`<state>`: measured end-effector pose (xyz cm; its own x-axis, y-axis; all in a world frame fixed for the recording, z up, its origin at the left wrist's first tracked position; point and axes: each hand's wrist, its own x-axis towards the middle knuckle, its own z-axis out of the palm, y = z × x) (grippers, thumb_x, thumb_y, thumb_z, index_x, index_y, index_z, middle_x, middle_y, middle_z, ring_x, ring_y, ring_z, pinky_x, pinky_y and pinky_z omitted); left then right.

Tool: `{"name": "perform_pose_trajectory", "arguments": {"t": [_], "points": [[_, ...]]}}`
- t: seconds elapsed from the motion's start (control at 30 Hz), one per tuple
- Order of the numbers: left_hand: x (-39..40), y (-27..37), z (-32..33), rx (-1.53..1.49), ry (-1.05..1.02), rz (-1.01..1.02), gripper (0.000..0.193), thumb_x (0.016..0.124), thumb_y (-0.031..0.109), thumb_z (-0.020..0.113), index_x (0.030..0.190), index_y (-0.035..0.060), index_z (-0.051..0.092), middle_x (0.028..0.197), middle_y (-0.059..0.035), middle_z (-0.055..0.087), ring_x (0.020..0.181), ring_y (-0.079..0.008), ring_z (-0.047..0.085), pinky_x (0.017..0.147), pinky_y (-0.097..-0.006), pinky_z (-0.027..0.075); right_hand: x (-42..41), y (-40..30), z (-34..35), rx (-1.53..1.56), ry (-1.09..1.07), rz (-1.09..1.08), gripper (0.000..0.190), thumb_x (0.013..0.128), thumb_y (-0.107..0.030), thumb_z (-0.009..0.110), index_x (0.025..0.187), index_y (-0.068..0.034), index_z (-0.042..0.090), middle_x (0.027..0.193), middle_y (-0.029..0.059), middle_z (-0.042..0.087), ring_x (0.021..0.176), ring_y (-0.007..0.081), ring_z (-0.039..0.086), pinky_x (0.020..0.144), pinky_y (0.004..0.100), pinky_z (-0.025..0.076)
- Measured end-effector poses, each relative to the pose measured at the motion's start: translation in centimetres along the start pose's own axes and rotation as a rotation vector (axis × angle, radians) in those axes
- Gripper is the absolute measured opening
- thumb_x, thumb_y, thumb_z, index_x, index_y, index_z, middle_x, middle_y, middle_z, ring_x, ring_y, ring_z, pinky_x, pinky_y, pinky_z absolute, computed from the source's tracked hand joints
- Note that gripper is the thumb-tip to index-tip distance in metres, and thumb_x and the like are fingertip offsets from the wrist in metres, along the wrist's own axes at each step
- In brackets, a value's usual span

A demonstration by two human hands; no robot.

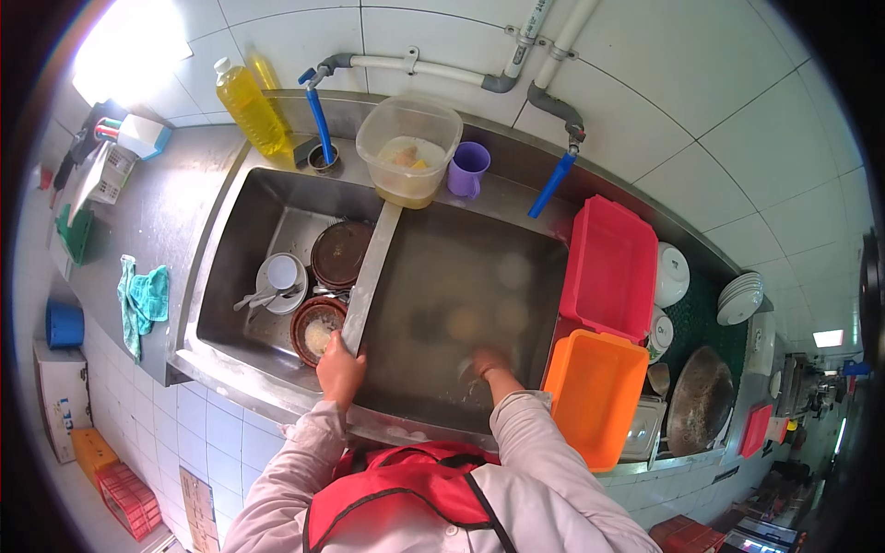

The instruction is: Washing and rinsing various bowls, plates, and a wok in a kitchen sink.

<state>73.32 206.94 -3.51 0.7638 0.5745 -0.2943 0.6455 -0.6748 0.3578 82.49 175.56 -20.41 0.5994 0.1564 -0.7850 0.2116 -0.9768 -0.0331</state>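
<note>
My left hand (341,368) is at the near end of the metal divider (374,276) between two steel sinks, beside a brown bowl (319,330) with pale food scraps in it. My right hand (491,362) dips into the cloudy water (442,276) of the right sink. A pale, blurred object lies by its fingers; whether they grip it cannot be told. Other round shapes show dimly under the water. In the left sink are brown round dishes (341,254), white plates (300,294) with a small white bowl (283,271) on top, and spoons.
Behind the sinks stand a yellow liquid bottle (252,110), a clear plastic tub (408,152), a purple mug (469,169) and taps with blue hoses (552,185). Pink (612,266) and orange (596,401) tubs, bowls and a wok (700,401) are at right. A teal cloth (148,294) lies left.
</note>
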Motion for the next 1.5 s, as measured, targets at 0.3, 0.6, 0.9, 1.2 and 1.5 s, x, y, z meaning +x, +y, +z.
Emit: {"name": "perform_pose_trajectory", "arguments": {"t": [0.3,0.6,0.9,1.2,1.5], "points": [[-0.5,-4.1,-2.5,0.057,0.136,-0.092,0.047,0.078,0.036,0.068,0.110,0.0046,0.052,0.102,-0.0195,0.065,0.091,-0.0393,0.063,0.078,-0.0456,0.050,5.6,-8.0,-0.9,0.241,0.353,-0.228,0.045,0.086,-0.024,0.057,0.130,-0.015,0.054,0.145,0.0137,0.039,0.137,0.0317,0.032,0.111,0.0399,0.030],[0.2,6.0,0.4,-0.205,0.023,0.191,0.054,0.078,0.033,0.069,0.120,0.0049,0.050,0.121,-0.0177,0.057,0.110,-0.0359,0.057,0.088,-0.0455,0.047,19.7,11.9,4.7,0.671,0.588,0.118,0.044,0.093,-0.038,0.050,0.120,-0.006,0.061,0.118,0.0198,0.062,0.114,0.0334,0.057,0.095,0.0414,0.044],[0.8,3.9,1.7,-0.399,0.136,0.974,0.078,0.074,0.013,0.072,0.139,0.0023,0.030,0.140,-0.0244,0.037,0.131,-0.0410,0.035,0.109,-0.0477,0.030,-4.9,-10.1,-5.8,1.778,0.538,-0.729,0.044,0.095,-0.024,0.050,0.135,-0.009,0.048,0.128,0.0067,0.055,0.117,0.0158,0.050,0.099,0.0311,0.039],[2.2,6.6,5.3,-0.981,-0.272,0.846,0.050,0.078,0.002,0.066,0.124,0.0017,0.048,0.113,-0.0159,0.060,0.106,-0.0285,0.060,0.092,-0.0366,0.047,-16.2,-6.8,-11.0,0.733,0.944,-1.156,0.050,0.086,-0.002,0.055,0.135,-0.011,0.047,0.148,0.0197,0.033,0.136,0.0347,0.035,0.112,0.0418,0.028],[-0.6,2.3,8.4,-0.098,-0.259,1.104,0.028,0.074,-0.008,0.054,0.100,0.0025,0.056,0.099,-0.0207,0.055,0.097,-0.0419,0.056,0.082,-0.0475,0.048,-26.5,1.4,-7.5,0.220,1.784,-0.466,0.052,0.084,-0.015,0.057,0.135,-0.014,0.048,0.125,0.0106,0.053,0.108,0.0306,0.055,0.089,0.0442,0.045]]}}
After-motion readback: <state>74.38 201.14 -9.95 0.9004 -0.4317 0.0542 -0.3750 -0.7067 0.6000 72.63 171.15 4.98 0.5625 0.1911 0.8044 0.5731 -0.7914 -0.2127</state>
